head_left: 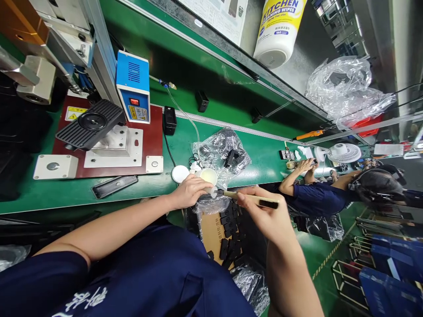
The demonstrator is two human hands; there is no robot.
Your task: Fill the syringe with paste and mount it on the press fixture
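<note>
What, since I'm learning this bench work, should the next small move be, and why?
Perhaps ease the tip of the pale-handled tool against the small whitish piece: the left hand grips that piece, and the right hand aims the tool at it. Whether they already touch is hard to tell.

Pale-handled tool [254, 199] beside whitish cylinder [212, 191]

"KITCHEN CLEANING WIPES" and "160" on a canister [278, 35]

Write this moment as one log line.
left hand: holds translucent white piece | right hand: holds pale-handled tool | near left hand: open white tub, white disc
</note>
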